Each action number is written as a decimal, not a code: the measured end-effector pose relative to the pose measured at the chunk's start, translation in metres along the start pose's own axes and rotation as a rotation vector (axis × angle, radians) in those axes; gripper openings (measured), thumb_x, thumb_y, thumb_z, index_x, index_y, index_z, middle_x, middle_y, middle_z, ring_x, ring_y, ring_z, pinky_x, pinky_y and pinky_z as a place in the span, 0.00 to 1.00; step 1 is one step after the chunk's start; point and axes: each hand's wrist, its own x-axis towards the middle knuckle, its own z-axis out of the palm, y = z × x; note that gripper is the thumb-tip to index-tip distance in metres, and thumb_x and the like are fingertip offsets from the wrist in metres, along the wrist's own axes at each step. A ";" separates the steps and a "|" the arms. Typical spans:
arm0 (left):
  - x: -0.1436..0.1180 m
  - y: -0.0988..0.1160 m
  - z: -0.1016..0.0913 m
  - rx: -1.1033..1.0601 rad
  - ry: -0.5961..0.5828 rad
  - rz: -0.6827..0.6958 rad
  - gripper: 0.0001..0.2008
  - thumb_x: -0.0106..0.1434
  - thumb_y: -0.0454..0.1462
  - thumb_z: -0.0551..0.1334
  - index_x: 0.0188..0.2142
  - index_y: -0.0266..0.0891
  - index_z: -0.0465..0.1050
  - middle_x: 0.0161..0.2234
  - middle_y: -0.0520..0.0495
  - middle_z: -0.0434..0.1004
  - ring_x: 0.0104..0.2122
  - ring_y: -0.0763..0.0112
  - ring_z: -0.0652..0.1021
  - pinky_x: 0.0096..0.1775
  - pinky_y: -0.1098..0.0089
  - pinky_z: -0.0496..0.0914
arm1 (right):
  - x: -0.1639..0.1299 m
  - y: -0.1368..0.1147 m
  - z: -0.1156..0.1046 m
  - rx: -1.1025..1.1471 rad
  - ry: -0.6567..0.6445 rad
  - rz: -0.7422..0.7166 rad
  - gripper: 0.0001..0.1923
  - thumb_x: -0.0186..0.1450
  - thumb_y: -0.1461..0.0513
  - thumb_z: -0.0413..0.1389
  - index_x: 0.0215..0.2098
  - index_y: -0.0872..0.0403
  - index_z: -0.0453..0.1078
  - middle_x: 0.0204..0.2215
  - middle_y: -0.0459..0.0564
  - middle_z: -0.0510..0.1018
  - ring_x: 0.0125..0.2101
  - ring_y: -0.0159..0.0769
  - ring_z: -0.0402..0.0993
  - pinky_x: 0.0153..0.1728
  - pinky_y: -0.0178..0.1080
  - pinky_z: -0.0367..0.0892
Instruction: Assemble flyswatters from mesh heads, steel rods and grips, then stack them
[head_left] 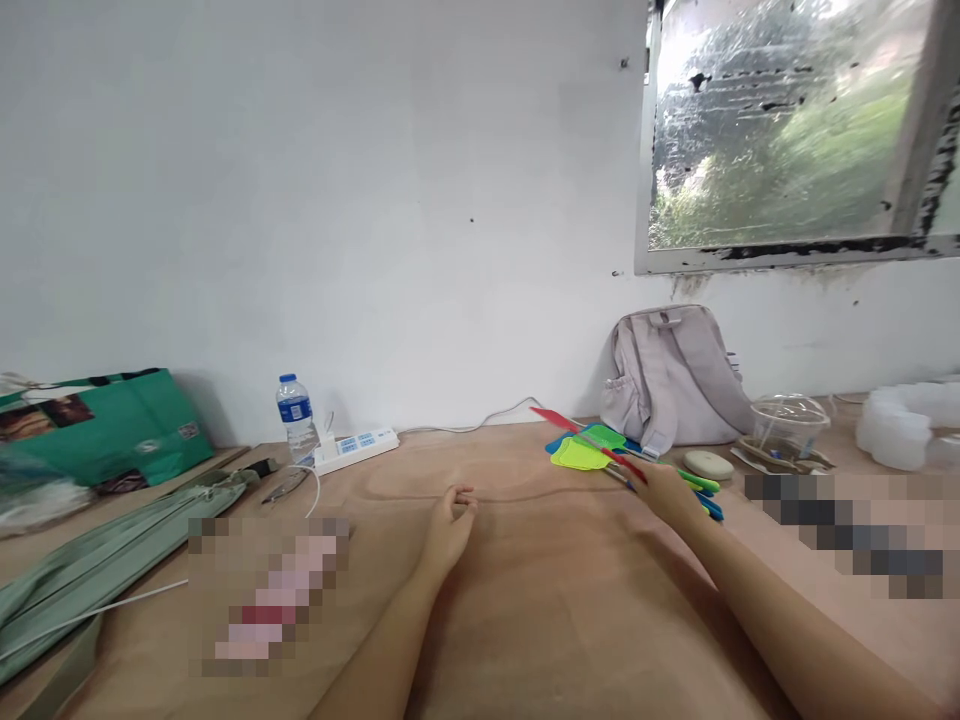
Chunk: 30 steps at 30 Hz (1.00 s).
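My right hand (660,487) reaches out over the wooden table (525,600) and grips a red fly swatter (581,437) by its handle, lifted above a pile of green, yellow and blue fly swatters (592,450). My left hand (450,515) rests on the table near the middle, fingers loosely curled, holding nothing.
A grey backpack (671,375) leans on the white wall behind the swatters. A water bottle (296,415) and a white power strip (356,448) stand at the back left. A green bag (105,425) and folded green fabric (105,560) lie far left. A clear plastic cup (787,425) sits at right.
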 end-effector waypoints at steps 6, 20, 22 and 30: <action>0.013 -0.008 -0.021 0.224 0.033 0.135 0.09 0.49 0.29 0.58 0.29 0.41 0.70 0.29 0.49 0.73 0.34 0.66 0.72 0.41 0.68 0.62 | -0.002 0.033 -0.010 -0.365 0.085 0.227 0.19 0.61 0.55 0.43 0.43 0.50 0.71 0.30 0.55 0.77 0.37 0.47 0.70 0.36 0.44 0.59; 0.022 -0.012 -0.037 0.245 0.159 -0.051 0.08 0.46 0.26 0.58 0.23 0.40 0.69 0.23 0.51 0.71 0.26 0.69 0.71 0.31 0.73 0.60 | -0.005 0.042 -0.004 -0.305 0.021 0.222 0.22 0.57 0.51 0.47 0.46 0.50 0.69 0.41 0.57 0.74 0.40 0.48 0.68 0.37 0.46 0.60; 0.022 -0.013 -0.037 0.240 0.151 -0.059 0.08 0.46 0.26 0.58 0.23 0.40 0.69 0.23 0.51 0.71 0.26 0.69 0.71 0.31 0.73 0.60 | -0.005 0.039 -0.004 -0.303 0.010 0.206 0.20 0.57 0.53 0.48 0.45 0.49 0.69 0.41 0.55 0.74 0.40 0.47 0.69 0.36 0.43 0.60; 0.021 -0.014 -0.035 0.230 0.123 -0.072 0.08 0.46 0.26 0.57 0.23 0.40 0.69 0.23 0.51 0.71 0.26 0.69 0.71 0.30 0.73 0.60 | -0.002 0.032 -0.008 -0.224 -0.097 0.161 0.20 0.56 0.53 0.49 0.45 0.49 0.68 0.38 0.53 0.75 0.37 0.45 0.70 0.31 0.39 0.61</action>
